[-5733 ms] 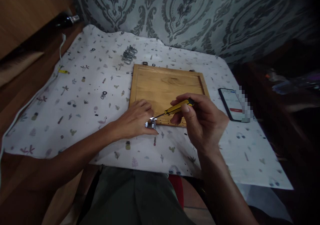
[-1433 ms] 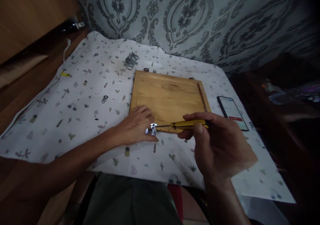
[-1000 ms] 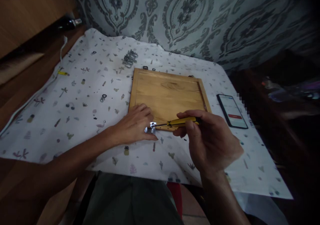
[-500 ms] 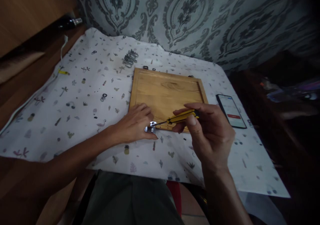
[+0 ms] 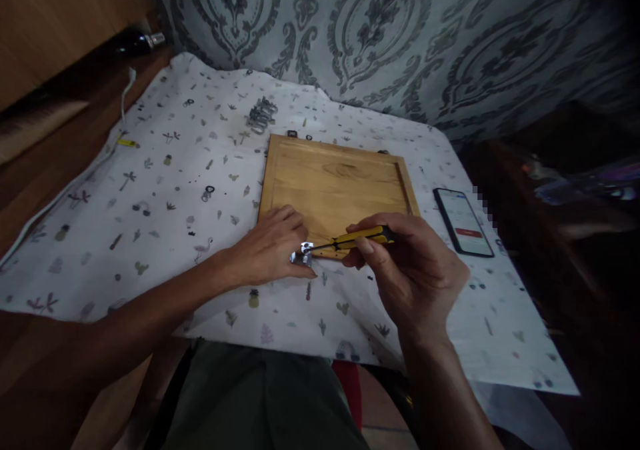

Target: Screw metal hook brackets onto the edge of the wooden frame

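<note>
My right hand [image 5: 417, 270] grips the yellow and black handle of a screwdriver [image 5: 365, 238] between thumb and fingers. The screwdriver's tip points left and meets a small shiny metal bracket [image 5: 303, 253] at the near left corner of a wooden panel [image 5: 340, 187]. My left hand [image 5: 275, 247] closes around that corner, fingers on the panel's frame and thumb below, holding the bracket against the edge. The panel lies flat, with a raised frame around it and small dark holes along the near edge.
A heap of grey metal parts [image 5: 262, 115] lies behind the panel. To the right rests a phone [image 5: 463, 222] with a lit screen. A white cable [image 5: 75, 178] runs along the left side of the patterned tablecloth [image 5: 165, 250]. A patterned wall [image 5: 380, 30] rises behind.
My right hand's fingers have shifted on the screwdriver's handle, and more of its end shows. The tip stays at the bracket. My left hand keeps its place.
</note>
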A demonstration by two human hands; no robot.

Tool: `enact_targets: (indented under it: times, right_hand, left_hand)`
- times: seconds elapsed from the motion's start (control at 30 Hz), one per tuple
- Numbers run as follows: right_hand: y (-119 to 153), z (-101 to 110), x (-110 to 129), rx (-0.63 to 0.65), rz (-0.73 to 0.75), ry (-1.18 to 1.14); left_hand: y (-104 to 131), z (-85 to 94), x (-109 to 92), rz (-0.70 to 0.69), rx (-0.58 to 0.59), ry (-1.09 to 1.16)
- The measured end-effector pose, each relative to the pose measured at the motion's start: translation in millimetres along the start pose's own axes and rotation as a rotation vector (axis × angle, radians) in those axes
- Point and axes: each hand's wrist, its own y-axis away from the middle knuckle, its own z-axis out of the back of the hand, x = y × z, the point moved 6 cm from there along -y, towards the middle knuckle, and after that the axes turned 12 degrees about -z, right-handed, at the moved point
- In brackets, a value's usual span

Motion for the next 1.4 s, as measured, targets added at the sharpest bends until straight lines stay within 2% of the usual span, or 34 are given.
enact_targets:
  times: [0.57, 0.63, 0.77, 0.83, 0.97, 1.07, 1.4]
  right_hand:
    - [2, 1, 0, -0.002, 0.028, 0.008]
    - [4, 6, 7, -0.083, 0.044, 0.004]
    - [9, 25, 25, -0.393, 0.063, -0.066]
    - [9, 27, 28, -0.431, 0.090, -0.060]
    - [7, 21, 18, -0.312, 0.139, -0.026]
    - [7, 16, 5, -0.244, 0.103, 0.017]
    - [5, 6, -13, -0.132, 0.051, 0.004]
  left_hand:
    - [-1, -0.7, -1, -0.012, 0.019, -0.058]
    - [0, 0.0, -1, -0.012, 0.023, -0.053]
    - [-1, 0.7, -2, 0.010, 0.042, -0.032]
    - [-1, 0.7, -3, 0.009, 0.048, -0.027]
    - [-1, 0.5, -2, 0.004, 0.052, -0.038]
    - [-1, 0.1, -1, -0.004, 0.053, -0.055]
    - [-2, 1.7, -4, 0.021, 0.068, -0.088]
